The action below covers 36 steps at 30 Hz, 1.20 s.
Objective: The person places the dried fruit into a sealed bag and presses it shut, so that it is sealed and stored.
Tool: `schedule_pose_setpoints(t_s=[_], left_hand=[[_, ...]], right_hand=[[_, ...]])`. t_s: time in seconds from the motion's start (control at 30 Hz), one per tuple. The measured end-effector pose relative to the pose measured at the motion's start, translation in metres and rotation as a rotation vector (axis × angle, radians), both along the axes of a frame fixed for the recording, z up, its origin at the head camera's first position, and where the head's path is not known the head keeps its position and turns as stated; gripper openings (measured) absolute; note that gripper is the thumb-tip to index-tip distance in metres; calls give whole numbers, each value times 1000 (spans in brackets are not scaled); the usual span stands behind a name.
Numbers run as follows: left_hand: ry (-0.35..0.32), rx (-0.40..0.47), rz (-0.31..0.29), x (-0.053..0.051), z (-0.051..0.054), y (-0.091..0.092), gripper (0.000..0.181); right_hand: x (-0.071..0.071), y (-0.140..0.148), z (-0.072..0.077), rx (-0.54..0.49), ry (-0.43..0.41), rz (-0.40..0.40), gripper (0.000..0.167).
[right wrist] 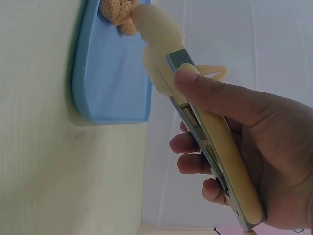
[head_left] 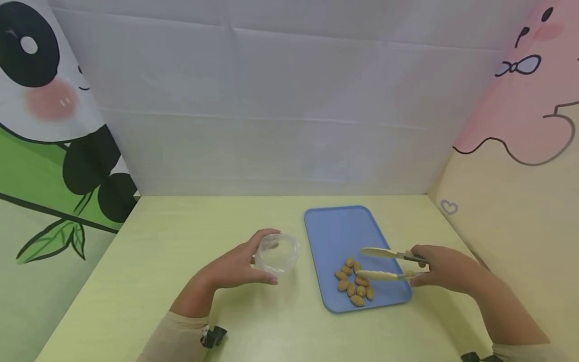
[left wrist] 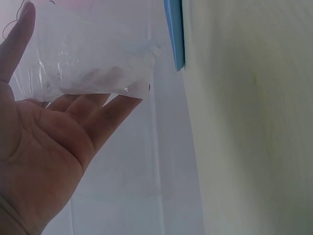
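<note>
My left hand (head_left: 228, 266) grips a clear plastic container (head_left: 277, 254) between thumb and fingers, left of the blue tray (head_left: 336, 229). It is held above the table, and no contents show through its wall (left wrist: 93, 58). With my right hand (head_left: 448, 269) I hold a pair of tongs (head_left: 380, 275) with cream tips and metal-edged handles. Thumb and fingers wrap opposite sides of the handles (right wrist: 227, 166). The tongs' tips are spread over the tray, the nearer one above the brown, nut-like pieces (head_left: 357, 300). Nothing is visibly pinched between them.
The pale yellow table (head_left: 253, 327) runs back to a white wall sheet (head_left: 280, 141). Cartoon-printed panels (head_left: 50, 166) stand along both sides. The tray has a low raised rim, and several nut-like pieces lie clustered in its near half.
</note>
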<state>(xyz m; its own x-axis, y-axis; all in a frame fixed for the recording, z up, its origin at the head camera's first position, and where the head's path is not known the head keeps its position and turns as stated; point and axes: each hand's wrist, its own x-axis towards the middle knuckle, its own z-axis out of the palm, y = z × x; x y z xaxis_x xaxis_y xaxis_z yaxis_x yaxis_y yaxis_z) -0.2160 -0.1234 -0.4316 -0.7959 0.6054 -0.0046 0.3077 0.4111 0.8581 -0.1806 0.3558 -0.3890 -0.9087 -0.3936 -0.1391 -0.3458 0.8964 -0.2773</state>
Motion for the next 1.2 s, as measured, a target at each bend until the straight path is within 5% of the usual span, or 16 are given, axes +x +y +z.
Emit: schedule_pose_setpoints(t_s=[0.4, 0.8, 1.2], left_hand=[[-25, 27, -55, -3, -3, 10, 90], [-15, 28, 4, 0, -2, 16, 90], [-1, -9, 7, 8, -2, 22, 92]], right_hand=[[-10, -2, 2, 38, 12, 55, 39], [-13, -8, 3, 63, 23, 81, 33], [-1, -2, 1, 43, 59, 83, 29]])
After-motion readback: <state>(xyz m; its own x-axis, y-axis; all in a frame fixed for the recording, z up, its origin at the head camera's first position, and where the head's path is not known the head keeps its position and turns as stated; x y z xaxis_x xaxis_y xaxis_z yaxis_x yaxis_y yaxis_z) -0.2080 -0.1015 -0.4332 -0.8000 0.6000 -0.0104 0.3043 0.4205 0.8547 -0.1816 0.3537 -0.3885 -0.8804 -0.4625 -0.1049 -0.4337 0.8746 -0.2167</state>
